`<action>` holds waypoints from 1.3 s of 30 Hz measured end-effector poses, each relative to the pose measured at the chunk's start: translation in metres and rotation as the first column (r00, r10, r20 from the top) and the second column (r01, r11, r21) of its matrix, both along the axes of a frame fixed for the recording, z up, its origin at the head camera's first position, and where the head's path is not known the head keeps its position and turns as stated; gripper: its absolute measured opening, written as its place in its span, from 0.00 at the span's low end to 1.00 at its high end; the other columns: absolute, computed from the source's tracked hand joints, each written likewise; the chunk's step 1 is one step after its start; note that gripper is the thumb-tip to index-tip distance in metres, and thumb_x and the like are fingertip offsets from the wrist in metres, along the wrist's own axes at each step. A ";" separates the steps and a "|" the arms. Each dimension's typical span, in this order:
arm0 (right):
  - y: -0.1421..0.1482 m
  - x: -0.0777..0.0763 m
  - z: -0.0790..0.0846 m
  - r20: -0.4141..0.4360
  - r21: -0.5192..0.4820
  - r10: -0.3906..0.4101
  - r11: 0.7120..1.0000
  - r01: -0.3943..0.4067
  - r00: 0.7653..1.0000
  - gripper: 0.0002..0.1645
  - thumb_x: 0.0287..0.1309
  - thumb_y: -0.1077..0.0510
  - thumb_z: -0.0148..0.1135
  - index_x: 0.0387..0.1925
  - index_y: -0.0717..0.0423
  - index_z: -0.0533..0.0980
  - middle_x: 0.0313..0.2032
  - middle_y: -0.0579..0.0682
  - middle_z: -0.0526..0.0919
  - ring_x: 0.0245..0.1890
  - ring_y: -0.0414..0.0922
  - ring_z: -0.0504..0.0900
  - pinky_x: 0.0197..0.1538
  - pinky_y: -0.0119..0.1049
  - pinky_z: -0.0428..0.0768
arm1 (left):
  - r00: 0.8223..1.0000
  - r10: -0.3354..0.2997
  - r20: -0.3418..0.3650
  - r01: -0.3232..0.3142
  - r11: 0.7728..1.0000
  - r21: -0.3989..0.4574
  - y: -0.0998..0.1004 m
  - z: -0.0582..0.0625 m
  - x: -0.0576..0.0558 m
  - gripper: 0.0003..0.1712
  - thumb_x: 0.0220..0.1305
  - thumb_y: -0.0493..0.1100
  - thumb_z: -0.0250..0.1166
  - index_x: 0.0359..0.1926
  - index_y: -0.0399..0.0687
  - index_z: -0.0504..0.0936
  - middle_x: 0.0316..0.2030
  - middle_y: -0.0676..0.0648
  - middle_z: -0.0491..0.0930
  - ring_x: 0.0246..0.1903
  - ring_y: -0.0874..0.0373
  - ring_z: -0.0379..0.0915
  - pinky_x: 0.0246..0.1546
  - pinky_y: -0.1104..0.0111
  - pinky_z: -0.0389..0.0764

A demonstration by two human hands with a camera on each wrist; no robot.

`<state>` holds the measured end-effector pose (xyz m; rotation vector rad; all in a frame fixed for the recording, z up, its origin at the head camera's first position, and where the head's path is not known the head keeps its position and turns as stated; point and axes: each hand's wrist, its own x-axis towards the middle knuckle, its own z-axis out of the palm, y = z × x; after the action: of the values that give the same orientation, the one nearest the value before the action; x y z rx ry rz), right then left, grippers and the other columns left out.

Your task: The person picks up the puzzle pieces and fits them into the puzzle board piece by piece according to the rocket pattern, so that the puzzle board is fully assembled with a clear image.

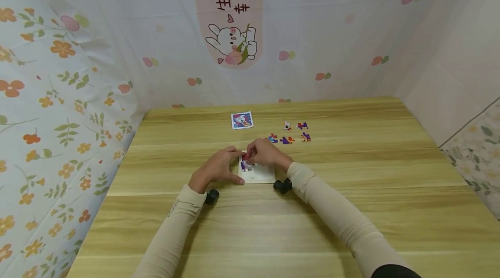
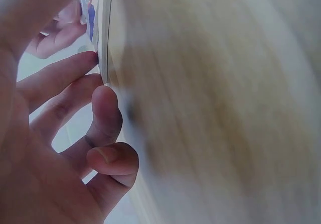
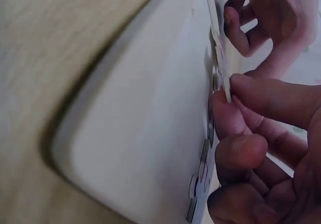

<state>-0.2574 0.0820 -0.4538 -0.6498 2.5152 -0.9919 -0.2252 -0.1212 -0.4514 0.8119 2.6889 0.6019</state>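
Observation:
A white puzzle board (image 1: 262, 177) lies on the wooden table, with a few colourful pieces (image 1: 245, 166) set along its left side. My left hand (image 1: 219, 167) holds the board at its left, thumb near the lower corner and a finger by the upper one. In the left wrist view, fingertips (image 2: 93, 58) touch the board's edge. Over the board's upper left, my right hand (image 1: 266, 154) pinches a thin puzzle piece (image 3: 226, 81) between thumb and finger. That piece is seen nearly edge-on and its picture is mostly hidden.
Beyond the board lies a small picture card (image 1: 242, 120). Several loose puzzle pieces (image 1: 287, 140) are spread to the right of it, behind my right hand. A patterned cloth (image 1: 168, 35) hangs behind the table (image 1: 351, 174) and along its left side.

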 end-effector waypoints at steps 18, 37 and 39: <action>-0.009 0.005 0.003 -0.143 0.108 -0.071 0.990 0.087 0.987 0.05 0.53 0.59 0.75 0.30 0.53 0.84 0.26 0.46 0.84 0.27 0.43 0.74 0.34 0.33 0.68 | 1.000 0.007 0.005 -0.007 1.000 -0.026 0.002 0.002 0.001 0.51 0.46 0.57 0.81 0.70 0.45 0.72 0.61 0.46 0.75 0.60 0.51 0.73 0.66 0.56 0.73; -0.009 0.006 0.001 -0.176 0.195 -0.051 0.977 0.085 0.983 0.06 0.54 0.56 0.75 0.31 0.51 0.83 0.26 0.46 0.83 0.30 0.44 0.76 0.34 0.33 0.70 | 1.000 0.023 0.017 -0.022 0.999 -0.029 0.001 0.000 0.003 0.51 0.46 0.57 0.81 0.70 0.46 0.71 0.62 0.46 0.75 0.61 0.50 0.73 0.66 0.56 0.73; -0.009 0.005 0.000 -0.181 0.191 -0.057 0.977 0.092 0.982 0.07 0.53 0.56 0.75 0.31 0.51 0.83 0.26 0.46 0.82 0.29 0.43 0.75 0.34 0.32 0.70 | 1.000 0.023 0.014 -0.022 0.999 -0.027 0.000 0.000 0.002 0.51 0.47 0.57 0.81 0.70 0.46 0.72 0.62 0.46 0.74 0.61 0.50 0.73 0.66 0.56 0.73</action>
<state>-0.2525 0.0727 -0.4539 -0.6086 2.7656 -0.7209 -0.2230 -0.1209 -0.4510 0.7682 2.6908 0.5727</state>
